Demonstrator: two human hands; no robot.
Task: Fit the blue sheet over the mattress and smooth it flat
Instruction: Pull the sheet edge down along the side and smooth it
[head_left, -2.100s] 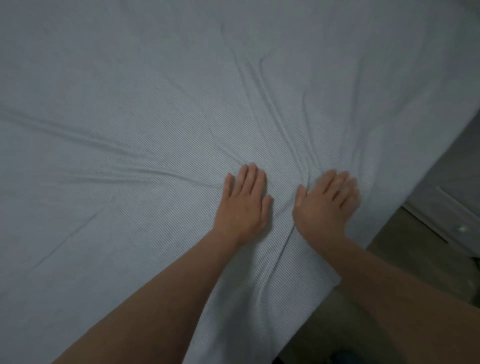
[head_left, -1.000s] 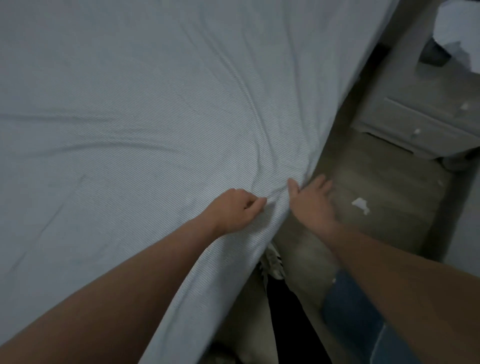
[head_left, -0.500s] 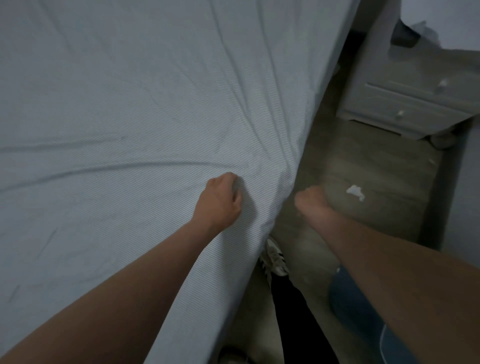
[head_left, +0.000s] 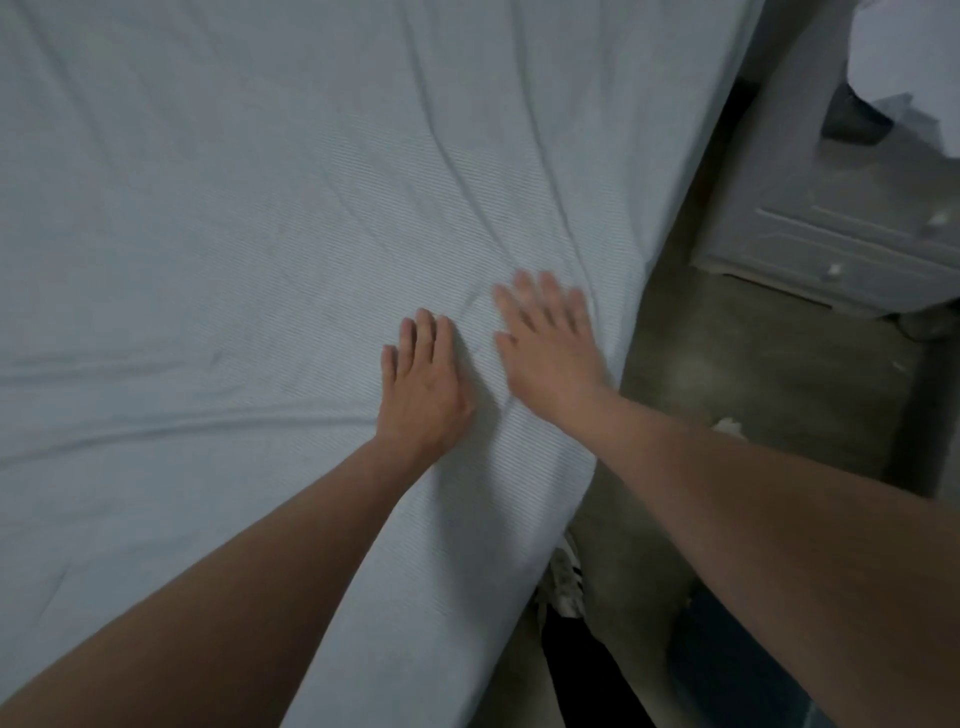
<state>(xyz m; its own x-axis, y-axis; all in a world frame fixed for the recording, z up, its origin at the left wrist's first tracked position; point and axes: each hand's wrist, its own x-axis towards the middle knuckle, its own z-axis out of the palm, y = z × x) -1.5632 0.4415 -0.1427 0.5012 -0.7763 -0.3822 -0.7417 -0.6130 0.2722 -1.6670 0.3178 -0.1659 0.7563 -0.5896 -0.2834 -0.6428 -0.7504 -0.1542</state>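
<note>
Both hands are flat on the blue sheet (head_left: 218, 218) near the middle of the frame, close to the bed's right edge. Left hand (head_left: 422, 391) is palm down with fingers (head_left: 426, 332) together; right hand (head_left: 551, 349) is spread and a bit blurry. Creases fan out toward the upper middle, and one long fold runs left. A grey nightstand (head_left: 852, 208) sits upper right on the floor (head_left: 769, 374).

Room dim, light flat and cool, no glare. Pale blue striped cotton sheet (head_left: 260, 208) reads grey-blue, creases shaded softly. Right hand (head_left: 550, 348) motion-blurred at the fingertips; left hand (head_left: 423, 384) sharper, casting a faint shadow to its right. Grey wooden nightstand (head_left: 841, 218), upper right, soft and smeared. Wide-angle bending at frame edges.
</note>
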